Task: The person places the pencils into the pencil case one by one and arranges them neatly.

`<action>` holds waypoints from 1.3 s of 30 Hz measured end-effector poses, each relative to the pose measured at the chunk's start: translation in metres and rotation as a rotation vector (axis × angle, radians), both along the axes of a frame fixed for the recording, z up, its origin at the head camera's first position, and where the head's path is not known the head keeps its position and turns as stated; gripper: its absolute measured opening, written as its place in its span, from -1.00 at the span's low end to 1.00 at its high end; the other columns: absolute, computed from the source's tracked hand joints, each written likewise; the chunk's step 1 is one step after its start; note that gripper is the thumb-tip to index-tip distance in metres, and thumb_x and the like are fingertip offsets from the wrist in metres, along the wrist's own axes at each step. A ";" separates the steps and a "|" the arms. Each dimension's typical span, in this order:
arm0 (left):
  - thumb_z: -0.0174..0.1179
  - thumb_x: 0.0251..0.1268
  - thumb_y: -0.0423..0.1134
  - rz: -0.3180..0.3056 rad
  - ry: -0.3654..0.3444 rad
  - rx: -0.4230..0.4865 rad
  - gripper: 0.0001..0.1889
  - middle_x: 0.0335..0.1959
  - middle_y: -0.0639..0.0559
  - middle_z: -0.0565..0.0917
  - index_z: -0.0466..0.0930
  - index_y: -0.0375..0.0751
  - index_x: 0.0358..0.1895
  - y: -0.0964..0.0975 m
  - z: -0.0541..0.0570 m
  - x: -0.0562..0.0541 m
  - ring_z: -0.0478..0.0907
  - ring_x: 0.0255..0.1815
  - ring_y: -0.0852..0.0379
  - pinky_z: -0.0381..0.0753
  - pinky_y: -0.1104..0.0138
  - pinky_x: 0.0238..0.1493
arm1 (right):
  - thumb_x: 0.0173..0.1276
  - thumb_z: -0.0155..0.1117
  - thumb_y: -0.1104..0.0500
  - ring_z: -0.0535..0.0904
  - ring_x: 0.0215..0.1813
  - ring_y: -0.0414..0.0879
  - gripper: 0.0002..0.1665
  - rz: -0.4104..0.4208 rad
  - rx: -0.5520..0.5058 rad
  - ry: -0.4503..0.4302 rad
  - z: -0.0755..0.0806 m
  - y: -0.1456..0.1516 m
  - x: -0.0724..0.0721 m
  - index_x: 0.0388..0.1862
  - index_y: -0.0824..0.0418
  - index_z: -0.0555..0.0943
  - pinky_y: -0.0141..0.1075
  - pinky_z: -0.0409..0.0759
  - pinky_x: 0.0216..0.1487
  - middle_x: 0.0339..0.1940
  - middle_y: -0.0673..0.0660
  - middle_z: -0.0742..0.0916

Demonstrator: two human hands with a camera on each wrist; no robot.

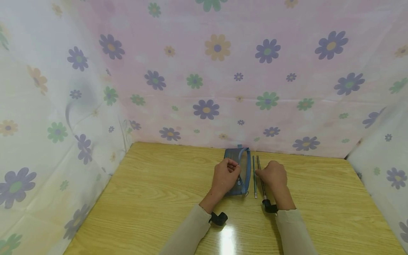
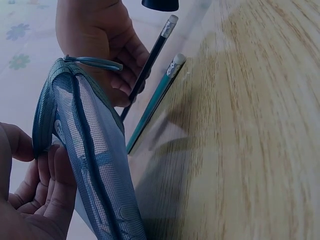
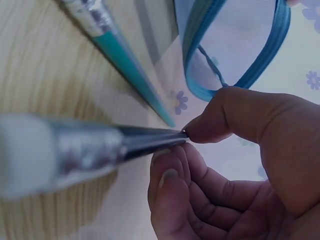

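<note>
A blue mesh zippered pencil case (image 1: 248,170) stands near the table's back edge, its top gaping open. My left hand (image 1: 225,175) pinches one side of the case's zippered rim between thumb and fingers; in the left wrist view the pencil case (image 2: 92,145) shows side-on. To its right, my right hand (image 1: 274,175) pinches a black pencil (image 1: 262,184) around its middle. The white eraser end of that black pencil (image 3: 27,155) points toward the right wrist camera. Between case and black pencil lies a teal pencil (image 1: 254,180) with a white eraser and silver ferrule.
The wood-grain table (image 1: 153,184) extends to both sides of the hands. A flower-printed curtain (image 1: 223,81) rises right behind the table's back edge and along both sides. Black wrist cameras, one of them the left wrist camera (image 1: 219,219), hang beside the wrists.
</note>
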State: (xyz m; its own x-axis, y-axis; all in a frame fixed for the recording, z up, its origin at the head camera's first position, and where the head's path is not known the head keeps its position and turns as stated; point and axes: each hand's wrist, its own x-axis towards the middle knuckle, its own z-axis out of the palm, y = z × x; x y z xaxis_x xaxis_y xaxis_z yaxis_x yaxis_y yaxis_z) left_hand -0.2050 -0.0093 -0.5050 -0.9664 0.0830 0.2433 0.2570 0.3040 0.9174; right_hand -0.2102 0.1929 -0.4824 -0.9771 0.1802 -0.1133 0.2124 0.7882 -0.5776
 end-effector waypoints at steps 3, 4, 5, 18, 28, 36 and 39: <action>0.28 0.46 -0.24 0.000 -0.005 0.001 -0.91 -0.33 0.05 0.73 0.69 -0.17 -0.14 0.000 0.000 0.000 0.61 -0.42 0.31 0.64 0.39 -0.35 | 0.31 0.46 0.03 0.42 -0.70 -0.09 -0.46 0.020 -0.015 0.002 0.002 -0.001 0.000 -0.80 0.13 0.48 -0.25 0.36 -0.63 -0.81 -0.01 0.48; 0.28 0.46 -0.24 0.001 -0.006 0.001 -0.91 -0.33 0.05 0.73 0.69 -0.17 -0.14 0.000 0.000 0.000 0.61 -0.42 0.31 0.64 0.39 -0.35 | 0.31 0.47 0.03 0.44 -0.69 -0.08 -0.46 0.025 -0.022 0.001 0.003 -0.001 0.000 -0.80 0.15 0.51 -0.25 0.37 -0.62 -0.81 0.00 0.51; 0.28 0.46 -0.24 0.001 -0.008 0.001 -0.91 -0.33 0.05 0.73 0.69 -0.17 -0.14 0.000 0.000 0.000 0.61 -0.42 0.31 0.64 0.39 -0.35 | 0.30 0.47 0.03 0.45 -0.69 -0.08 -0.47 0.030 -0.031 0.000 0.004 -0.001 0.000 -0.81 0.16 0.54 -0.25 0.39 -0.61 -0.81 0.01 0.54; 0.27 0.47 -0.22 -0.007 -0.008 0.006 -0.90 -0.32 0.04 0.74 0.69 -0.17 -0.14 0.000 -0.001 0.000 0.62 -0.41 0.30 0.65 0.38 -0.34 | 0.28 0.41 0.06 0.50 -0.62 -0.07 -0.53 0.084 -0.106 0.002 0.009 -0.003 0.000 -0.82 0.13 0.61 -0.23 0.45 -0.50 -0.80 -0.03 0.58; 0.27 0.47 -0.23 -0.006 -0.010 0.003 -0.90 -0.32 0.04 0.74 0.69 -0.17 -0.13 -0.001 0.000 0.001 0.62 -0.41 0.31 0.64 0.39 -0.35 | 0.38 0.40 0.04 0.71 -0.39 -0.02 -0.64 0.096 -0.217 -0.017 0.012 -0.004 0.002 -0.40 0.33 0.84 -0.02 0.72 -0.22 -0.57 0.08 0.79; 0.26 0.48 -0.22 -0.009 -0.002 -0.009 -0.90 -0.31 0.03 0.74 0.69 -0.17 -0.13 -0.001 0.000 -0.001 0.63 -0.40 0.30 0.65 0.39 -0.36 | 0.42 0.38 0.16 0.78 -0.32 0.09 -0.67 0.071 -0.438 -0.015 0.013 -0.009 0.001 -0.16 0.47 0.78 0.03 0.79 -0.12 -0.39 0.23 0.79; 0.27 0.48 -0.22 -0.008 -0.002 -0.009 -0.90 -0.31 0.03 0.74 0.69 -0.16 -0.13 -0.001 0.000 -0.001 0.62 -0.40 0.29 0.64 0.39 -0.36 | 0.43 0.38 0.19 0.76 -0.31 0.08 -0.66 0.059 -0.496 -0.006 0.012 -0.012 0.001 -0.11 0.52 0.76 0.02 0.80 -0.14 -0.35 0.26 0.79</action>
State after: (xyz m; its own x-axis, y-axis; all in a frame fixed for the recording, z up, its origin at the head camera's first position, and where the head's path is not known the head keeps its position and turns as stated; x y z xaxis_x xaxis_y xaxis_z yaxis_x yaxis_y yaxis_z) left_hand -0.2057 -0.0098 -0.5054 -0.9662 0.0926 0.2404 0.2574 0.3105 0.9150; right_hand -0.2091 0.1811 -0.4702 -0.9831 0.0475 -0.1766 0.1797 0.4296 -0.8850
